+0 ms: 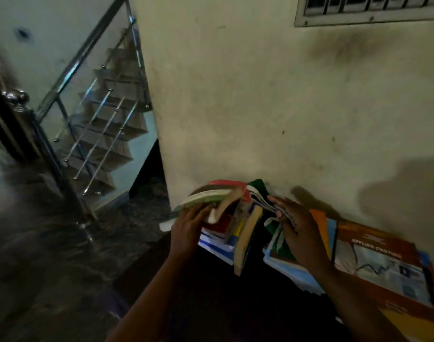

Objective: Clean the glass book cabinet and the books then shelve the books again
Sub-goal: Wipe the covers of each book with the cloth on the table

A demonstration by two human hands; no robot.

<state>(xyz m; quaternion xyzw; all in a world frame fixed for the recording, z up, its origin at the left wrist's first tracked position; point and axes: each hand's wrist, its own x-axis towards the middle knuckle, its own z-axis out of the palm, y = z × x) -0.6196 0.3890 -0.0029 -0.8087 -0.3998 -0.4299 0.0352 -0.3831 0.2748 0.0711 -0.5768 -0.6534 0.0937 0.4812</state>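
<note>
Our left hand (188,227) grips a book (211,196) off the pile (374,253); our right hand (298,232), fingers spread, likely steadies the rest.

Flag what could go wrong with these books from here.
The left hand grips a fanned bundle of green and red-covered books from below; loose ones could slip out. The tan-edged book stands tilted on its edge and might topple over.
</note>
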